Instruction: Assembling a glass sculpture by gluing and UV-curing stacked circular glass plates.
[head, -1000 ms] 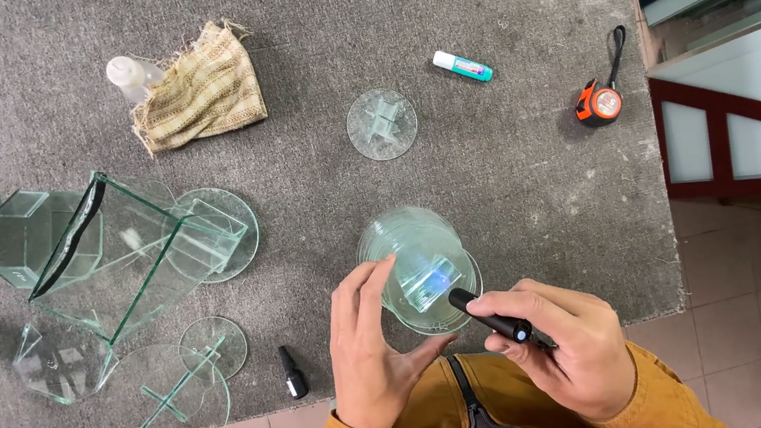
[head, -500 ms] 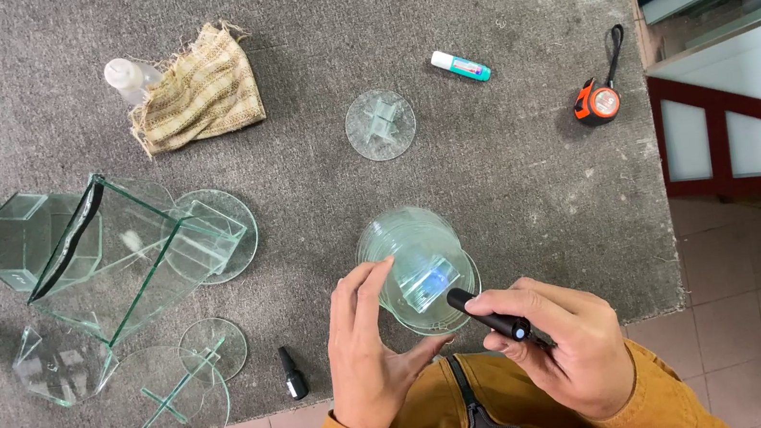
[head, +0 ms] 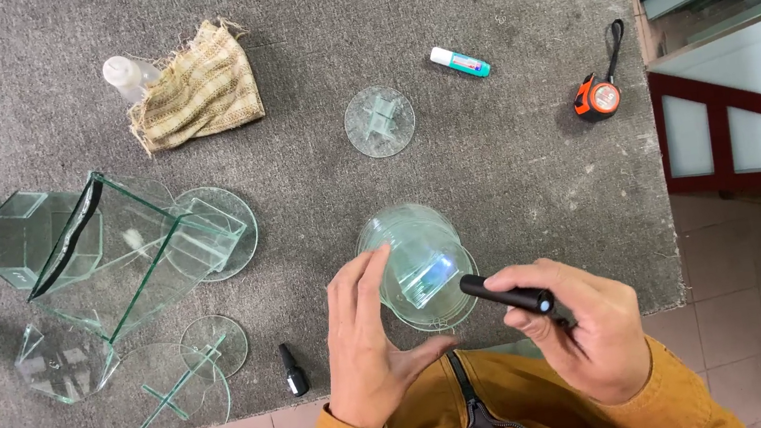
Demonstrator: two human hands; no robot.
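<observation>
Round glass piece (head: 418,267) at surface (head: 512,178) near edge, below small glass disc (head: 379,120). Left hand (head: 369,341) steadies it; right hand (head: 573,326) grips black pen light (head: 506,292), glow on joint. Bonding seemingly midway; other glass pieces lie apart.

The left hand (head: 372,341) has eased slightly lower beside the round glass piece (head: 418,267).

The scene is lit evenly by soft, diffuse daylight; only faint shadows are cast on the grey surface (head: 490,162). Pale glints are seen on the glass pieces (head: 129,250). Focus is sharp throughout, and no edge distortion is noticed.
</observation>
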